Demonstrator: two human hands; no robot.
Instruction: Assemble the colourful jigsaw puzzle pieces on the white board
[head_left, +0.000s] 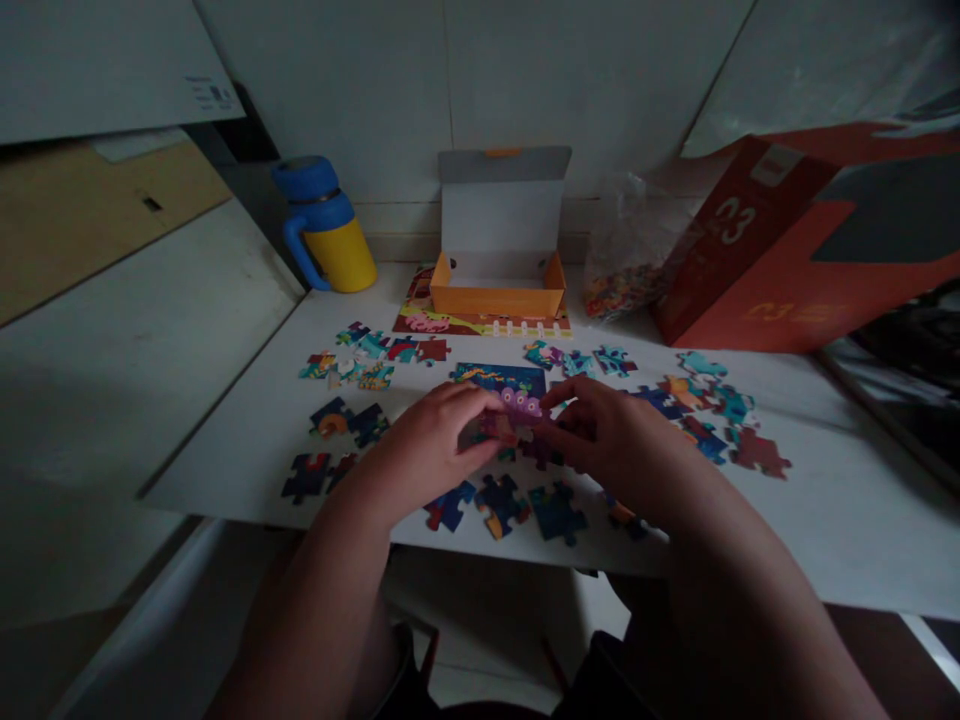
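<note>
Between my two hands are joined purple jigsaw puzzle pieces [523, 403] with a row of round eye-like spots. My left hand [450, 425] is closed on their left side, with fingertips and thumb around the edge. On the right side, my right hand [592, 420] pinches the same pieces, its fingers partly hiding them. Just behind lies a dark blue picture panel [506, 378] with an orange creature on it. Loose puzzle pieces lie nearer me, among them a blue piece [559, 512] and a blue and yellow one [501, 505].
More puzzle pieces lie left [375, 350] and right [757, 450] on the white table [847, 520]. Behind stand an open orange box [499, 300], a blue and yellow jug [341, 255], a clear bag of small pieces [626, 285] and a large red box [757, 240].
</note>
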